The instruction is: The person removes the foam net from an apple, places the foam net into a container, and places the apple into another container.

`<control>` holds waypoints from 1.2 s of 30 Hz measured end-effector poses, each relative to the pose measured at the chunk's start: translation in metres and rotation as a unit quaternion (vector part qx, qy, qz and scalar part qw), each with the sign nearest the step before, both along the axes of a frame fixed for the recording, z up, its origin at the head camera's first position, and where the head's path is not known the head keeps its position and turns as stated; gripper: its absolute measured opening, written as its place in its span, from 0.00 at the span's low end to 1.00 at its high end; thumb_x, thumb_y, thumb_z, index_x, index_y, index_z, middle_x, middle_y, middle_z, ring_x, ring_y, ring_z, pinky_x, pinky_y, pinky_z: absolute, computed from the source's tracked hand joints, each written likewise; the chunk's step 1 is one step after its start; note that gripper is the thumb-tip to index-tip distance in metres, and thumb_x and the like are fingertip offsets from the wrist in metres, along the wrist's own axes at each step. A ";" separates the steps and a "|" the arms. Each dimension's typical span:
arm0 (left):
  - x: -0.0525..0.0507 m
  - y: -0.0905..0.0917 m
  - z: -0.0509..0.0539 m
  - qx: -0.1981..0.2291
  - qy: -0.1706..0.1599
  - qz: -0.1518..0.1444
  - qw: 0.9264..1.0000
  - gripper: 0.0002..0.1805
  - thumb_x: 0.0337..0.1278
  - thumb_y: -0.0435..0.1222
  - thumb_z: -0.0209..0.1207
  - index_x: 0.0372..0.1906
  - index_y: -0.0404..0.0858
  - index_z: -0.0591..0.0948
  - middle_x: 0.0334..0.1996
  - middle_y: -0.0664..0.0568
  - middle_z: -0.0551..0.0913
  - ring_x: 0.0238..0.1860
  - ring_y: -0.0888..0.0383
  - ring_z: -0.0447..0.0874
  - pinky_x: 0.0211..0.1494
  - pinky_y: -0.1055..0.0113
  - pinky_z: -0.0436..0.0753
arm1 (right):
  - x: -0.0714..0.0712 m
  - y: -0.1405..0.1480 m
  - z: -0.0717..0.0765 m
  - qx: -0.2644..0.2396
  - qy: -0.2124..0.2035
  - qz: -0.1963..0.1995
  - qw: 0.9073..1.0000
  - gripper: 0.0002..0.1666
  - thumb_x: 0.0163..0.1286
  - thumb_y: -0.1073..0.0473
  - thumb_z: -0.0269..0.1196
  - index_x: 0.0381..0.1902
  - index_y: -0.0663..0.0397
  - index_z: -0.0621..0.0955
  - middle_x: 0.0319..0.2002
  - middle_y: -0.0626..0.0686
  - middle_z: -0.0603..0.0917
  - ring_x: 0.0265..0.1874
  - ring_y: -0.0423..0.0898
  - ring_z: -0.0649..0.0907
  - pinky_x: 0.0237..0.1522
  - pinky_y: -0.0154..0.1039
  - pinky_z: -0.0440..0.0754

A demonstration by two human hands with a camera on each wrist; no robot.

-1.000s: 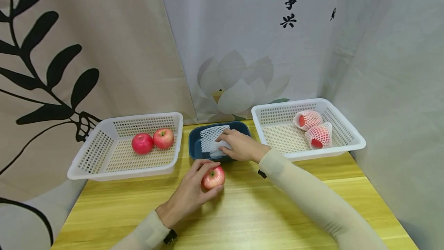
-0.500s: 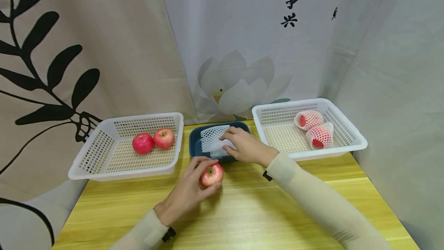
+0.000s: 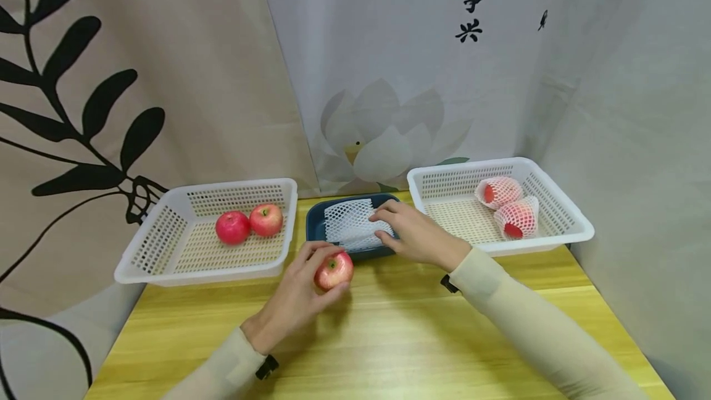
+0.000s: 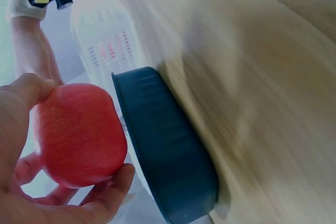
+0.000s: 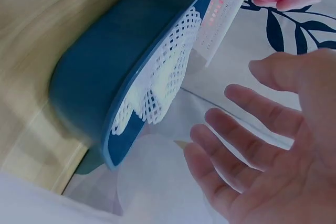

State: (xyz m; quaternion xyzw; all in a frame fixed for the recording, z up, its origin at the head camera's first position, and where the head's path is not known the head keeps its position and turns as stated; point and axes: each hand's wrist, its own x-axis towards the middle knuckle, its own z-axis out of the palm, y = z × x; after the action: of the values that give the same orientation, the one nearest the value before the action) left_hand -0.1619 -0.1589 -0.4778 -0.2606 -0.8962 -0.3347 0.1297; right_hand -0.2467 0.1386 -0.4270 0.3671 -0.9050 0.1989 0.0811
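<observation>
In the head view my left hand [image 3: 294,295] grips a red apple [image 3: 334,271] in front of the dark blue tray [image 3: 355,255]. The left wrist view shows thumb and fingers round the apple [image 4: 80,135]. White foam nets [image 3: 351,222] lie in the tray. Over the tray's right side is my right hand [image 3: 418,232], its fingers apart and slightly bent. In the right wrist view, nothing is between the fingers of the right hand [image 5: 273,140], and the foam nets [image 5: 163,77] sit beyond them in the tray [image 5: 105,72].
At the left, a white basket [image 3: 200,277] holds two bare apples [image 3: 232,228]. Another white basket [image 3: 500,248] at the right holds two apples in foam nets [image 3: 516,218]. A printed cloth [image 3: 389,48] hangs behind the wooden table [image 3: 422,338].
My right hand has shifted to the right, uncovering more of the foam nets. The left hand, with the apple, has moved slightly left and nearer the tray.
</observation>
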 end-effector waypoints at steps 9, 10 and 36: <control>-0.003 -0.005 0.007 0.011 -0.001 0.010 1.000 0.37 0.67 0.43 0.85 0.77 0.44 0.84 0.72 0.46 0.80 0.69 0.48 0.87 0.66 0.53 0.97 | 0.005 0.021 -0.001 -0.004 0.020 -0.010 1.000 0.19 0.86 0.57 0.72 0.67 0.60 0.90 0.64 0.60 0.91 0.63 0.58 0.91 0.69 0.57 0.91; -0.003 -0.005 0.007 0.012 -0.002 0.012 1.000 0.37 0.67 0.43 0.85 0.77 0.45 0.84 0.72 0.46 0.80 0.68 0.48 0.87 0.65 0.53 0.97 | 0.005 0.023 -0.001 -0.004 0.017 -0.013 1.000 0.19 0.86 0.57 0.72 0.67 0.60 0.90 0.64 0.60 0.91 0.64 0.58 0.91 0.70 0.58 0.91; -0.027 -0.035 0.023 0.002 0.069 0.076 0.995 0.35 0.64 0.39 0.86 0.73 0.41 0.86 0.68 0.41 0.84 0.66 0.42 0.87 0.63 0.42 0.97 | 0.009 0.066 0.001 -0.020 0.006 -0.042 0.999 0.17 0.85 0.62 0.71 0.66 0.58 0.91 0.66 0.59 0.91 0.68 0.61 0.89 0.75 0.64 0.88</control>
State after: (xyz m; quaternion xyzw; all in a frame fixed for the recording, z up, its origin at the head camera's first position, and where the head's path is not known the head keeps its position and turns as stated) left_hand -0.1886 -0.1942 -0.4548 -0.2136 -0.9018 -0.3064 0.2171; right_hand -0.2380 0.2042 -0.4256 0.3283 -0.9149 0.2112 0.1026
